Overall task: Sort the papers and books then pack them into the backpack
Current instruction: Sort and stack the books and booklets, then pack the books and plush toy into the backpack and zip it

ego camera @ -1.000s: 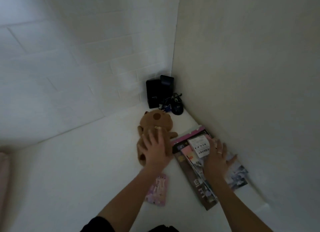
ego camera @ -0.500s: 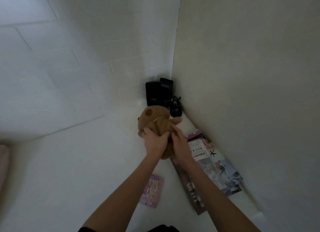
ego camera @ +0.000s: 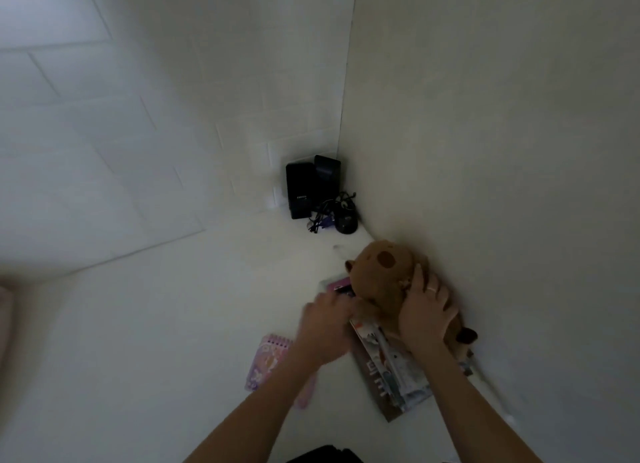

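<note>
A stack of books and magazines (ego camera: 391, 376) lies on the white surface along the right wall. A brown plush toy (ego camera: 381, 272) lies on the far end of the stack, against the wall. My right hand (ego camera: 426, 313) grips the plush from above, fingers spread and curled over its body. My left hand (ego camera: 325, 327) is blurred at the stack's left edge, just beside the plush; its fingers cannot be made out. A pink spiral notebook (ego camera: 266, 362) lies flat to the left of the stack, partly under my left forearm.
Two black speakers (ego camera: 301, 192) stand in the far corner with a tangle of cables and a dark mouse (ego camera: 344, 220) beside them. Walls close off the back and right side. A dark object (ego camera: 325, 455) shows at the bottom edge.
The plush, held in both hands in front of the speakers half a second ago, has moved right onto the books against the wall. My left hand has come off it.
</note>
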Available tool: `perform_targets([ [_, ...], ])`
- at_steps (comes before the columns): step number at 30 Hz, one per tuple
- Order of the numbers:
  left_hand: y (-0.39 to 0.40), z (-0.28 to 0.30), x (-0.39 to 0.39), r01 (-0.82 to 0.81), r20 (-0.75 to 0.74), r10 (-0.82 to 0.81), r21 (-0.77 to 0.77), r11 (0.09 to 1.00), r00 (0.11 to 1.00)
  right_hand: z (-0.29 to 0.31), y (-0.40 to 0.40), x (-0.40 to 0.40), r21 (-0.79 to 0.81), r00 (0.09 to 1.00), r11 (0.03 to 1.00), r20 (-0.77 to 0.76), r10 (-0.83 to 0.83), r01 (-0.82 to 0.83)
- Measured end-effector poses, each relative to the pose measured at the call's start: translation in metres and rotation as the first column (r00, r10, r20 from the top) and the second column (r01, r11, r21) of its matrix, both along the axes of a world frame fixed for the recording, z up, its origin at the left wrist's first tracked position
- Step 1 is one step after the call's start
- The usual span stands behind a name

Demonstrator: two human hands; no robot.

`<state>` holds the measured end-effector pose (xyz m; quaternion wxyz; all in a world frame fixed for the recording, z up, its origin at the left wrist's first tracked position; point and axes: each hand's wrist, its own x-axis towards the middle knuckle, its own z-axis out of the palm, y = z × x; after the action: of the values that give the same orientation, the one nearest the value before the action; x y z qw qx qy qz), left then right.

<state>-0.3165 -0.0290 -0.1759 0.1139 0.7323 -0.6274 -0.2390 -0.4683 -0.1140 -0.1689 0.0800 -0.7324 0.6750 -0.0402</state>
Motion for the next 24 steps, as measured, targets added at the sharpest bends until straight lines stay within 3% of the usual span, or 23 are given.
perform_targets([
  [2, 0.029, -0.023, 0.042, -0.061, 0.052, 0.054, 0.152, 0.987, 0.997, 0.001, 0.006, 0.011, -0.097, 0.999, 0.995, 0.035, 0.024, -0.02],
  [4, 0.054, -0.04, 0.071, 0.025, 0.045, -0.047, 0.393, 0.919, 0.998, 0.005, 0.014, 0.021, -0.156, 0.997, 0.986, 0.045, 0.069, -0.062],
  [7, 0.068, -0.044, 0.08, 0.009, 0.133, -0.062, 0.366, 0.931, 0.989, 0.004, 0.024, 0.036, -0.14, 0.988, 0.981, 0.06, 0.141, -0.132],
  [10, 0.066, -0.04, 0.076, -0.274, 0.193, 0.221, 0.317, 0.908, 0.956, 0.004, 0.03, 0.043, -0.115, 0.977, 0.974, 0.053, 0.205, -0.198],
  [12, 0.062, -0.042, 0.07, -0.521, 0.091, 0.519, 0.295, 0.801, 0.85, 0.003, 0.034, 0.046, -0.144, 0.973, 0.963, 0.012, 0.232, -0.228],
  [14, 0.055, -0.047, 0.062, -0.605, -0.054, 0.65, 0.313, 0.732, 0.758, -0.002, 0.035, 0.048, -0.144, 0.969, 0.958, -0.004, 0.249, -0.246],
  [17, 0.043, -0.042, 0.047, -0.558, -0.33, 0.679, 0.394, 0.73, 0.656, -0.018, 0.034, 0.05, -0.084, 0.91, 0.911, 0.062, 0.41, -0.405],
  [19, 0.042, -0.039, 0.043, -0.536, -0.39, 0.677, 0.417, 0.734, 0.624, -0.028, 0.039, 0.06, 0.151, 0.762, 0.749, 0.067, 0.644, -0.646],
  [21, 0.051, -0.036, 0.047, -0.503, -0.462, 0.688, 0.47, 0.725, 0.559, -0.041, 0.051, 0.073, 0.396, 0.611, 0.562, -0.005, 0.792, -0.726],
  [23, 0.07, -0.035, 0.07, -0.51, -0.487, 0.681, 0.451, 0.732, 0.547, -0.049, 0.064, 0.084, 0.476, 0.594, 0.556, -0.084, 0.8, -0.681],
  [24, 0.082, -0.033, 0.089, -0.549, -0.447, 0.674, 0.392, 0.739, 0.588, -0.049, 0.069, 0.094, 0.35, 0.622, 0.616, -0.109, 0.775, -0.706],
])
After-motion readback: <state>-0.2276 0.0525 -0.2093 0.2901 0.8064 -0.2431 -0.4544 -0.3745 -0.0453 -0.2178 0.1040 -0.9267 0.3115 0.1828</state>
